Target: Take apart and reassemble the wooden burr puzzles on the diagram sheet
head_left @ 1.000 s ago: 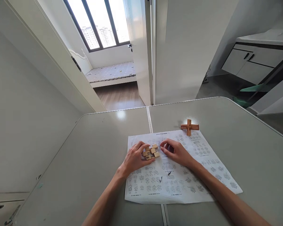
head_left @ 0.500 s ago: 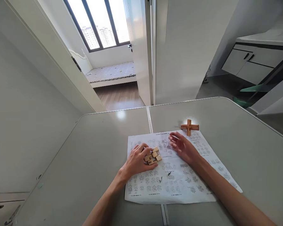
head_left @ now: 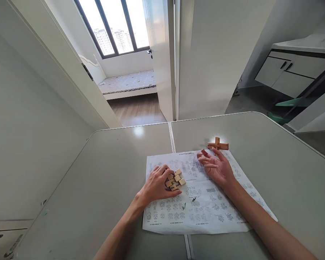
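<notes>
My left hand [head_left: 159, 182] curls around a wooden interlocking puzzle [head_left: 177, 178], thumb at its near side and fingers at its far side. A dark numeral shows on one of its light wooden blocks. The puzzle rests on a printed instruction sheet [head_left: 205, 218] covered with small diagrams. Over the right part of the sheet, my right hand [head_left: 218, 169] is turned partly palm up with fingers spread, holding nothing. Just beyond its fingertips, a wooden cross-shaped piece [head_left: 218, 142] stands at the sheet's far edge; my finger overlaps its lower part, and I cannot tell whether they touch.
The grey table [head_left: 119, 180] has a pale seam [head_left: 172, 137] down its middle. Small dark marks or bits [head_left: 194, 199] show on the sheet. Beyond the table are an open door [head_left: 162, 54], a bed [head_left: 130, 81] and a white cabinet [head_left: 292, 68].
My right hand has shifted slightly right and rolled palm up, its fingers now beside the wooden cross-shaped piece. My left hand and the puzzle have stayed nearly still.
</notes>
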The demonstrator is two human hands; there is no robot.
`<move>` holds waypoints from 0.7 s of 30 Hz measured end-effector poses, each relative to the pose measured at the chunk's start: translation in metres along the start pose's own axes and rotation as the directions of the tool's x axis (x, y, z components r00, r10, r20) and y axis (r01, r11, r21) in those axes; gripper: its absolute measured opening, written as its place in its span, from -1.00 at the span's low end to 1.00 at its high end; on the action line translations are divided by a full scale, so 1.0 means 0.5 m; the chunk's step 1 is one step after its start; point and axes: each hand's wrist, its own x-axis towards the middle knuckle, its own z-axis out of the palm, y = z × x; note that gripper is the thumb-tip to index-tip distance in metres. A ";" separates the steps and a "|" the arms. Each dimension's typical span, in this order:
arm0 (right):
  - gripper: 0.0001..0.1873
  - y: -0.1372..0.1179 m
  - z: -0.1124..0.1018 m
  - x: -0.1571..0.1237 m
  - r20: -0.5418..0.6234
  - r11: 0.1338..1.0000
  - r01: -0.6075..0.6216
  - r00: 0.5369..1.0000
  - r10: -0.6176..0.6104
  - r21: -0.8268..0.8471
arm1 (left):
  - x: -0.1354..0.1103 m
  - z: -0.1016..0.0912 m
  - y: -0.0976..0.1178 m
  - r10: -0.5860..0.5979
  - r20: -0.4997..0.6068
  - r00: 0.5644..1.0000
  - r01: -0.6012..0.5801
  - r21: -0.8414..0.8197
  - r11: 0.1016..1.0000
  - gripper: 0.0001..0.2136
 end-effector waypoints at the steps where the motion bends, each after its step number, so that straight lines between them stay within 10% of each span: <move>1: -0.82 0.000 0.000 0.000 -0.009 1.000 0.007 1.000 -0.007 -0.004 | 0.000 -0.001 0.000 0.006 0.000 1.000 -0.006 -0.002 1.000 -0.43; 15: -0.82 0.010 0.002 -0.004 0.033 0.946 0.077 0.997 -0.070 -0.314 | 0.000 -0.027 -0.012 0.066 0.072 0.995 -0.058 -0.111 0.992 -0.41; 21: -0.76 0.053 0.002 -0.010 0.248 0.530 0.259 0.964 -0.093 -0.807 | -0.001 -0.048 -0.024 0.112 0.110 0.988 -0.091 -0.181 0.979 -0.37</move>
